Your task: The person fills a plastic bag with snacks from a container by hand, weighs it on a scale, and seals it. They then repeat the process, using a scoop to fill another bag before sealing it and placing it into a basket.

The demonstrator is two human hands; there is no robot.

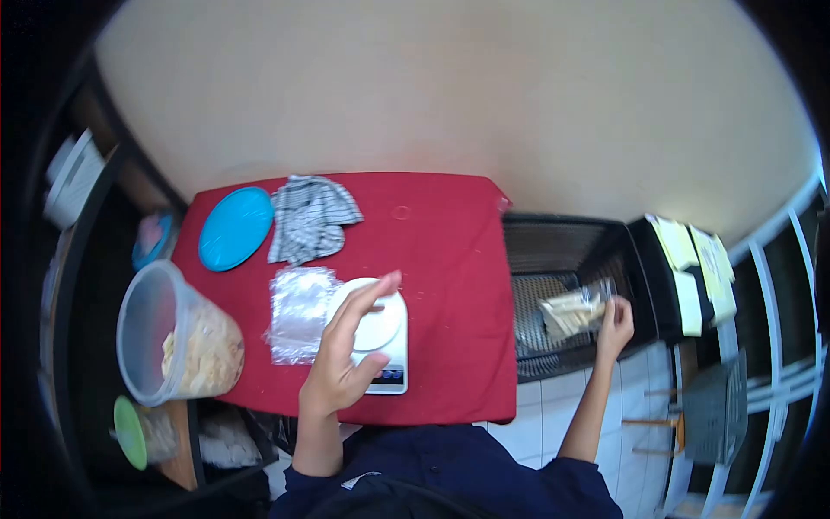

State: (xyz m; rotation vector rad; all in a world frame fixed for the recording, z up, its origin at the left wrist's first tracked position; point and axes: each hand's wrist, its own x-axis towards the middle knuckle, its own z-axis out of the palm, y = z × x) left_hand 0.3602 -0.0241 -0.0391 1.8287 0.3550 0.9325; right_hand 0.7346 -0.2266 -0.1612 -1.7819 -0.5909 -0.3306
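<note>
Left hand (346, 355): fingers spread and loosely curved, lying over the white digital kitchen scale (385, 333). Fingertips are at the round plate, thumb down near the display. It holds nothing that I can make out.

Right hand (617, 324): reached out past the edge of the red cloth-covered surface (450, 277), fingers pinched on one end of a small clear plastic bag of pale chips (566, 310). The bag hangs over the black mesh basket (540, 350) to the right of the surface. I cannot tell whether it touches the mesh.

Also on the surface:
- A stack of empty clear plastic bags (298, 316), just beside the scale on its left.
- A striped grey cloth (311, 216) and a round blue plastic lid (235, 227), further back.
- A large clear plastic tub partly filled with pale chips (177, 337), tilted at the left edge.

Step in hand, as I read it: a filled bag is at the basket, and the scale plate is bare under the left hand.

What the bag's handling calls for, in my judgement: a light pinch and a low, gentle set-down, since the film is thin and the chips look brittle. The left hand would have to be clear of the plate for any true reading
</note>
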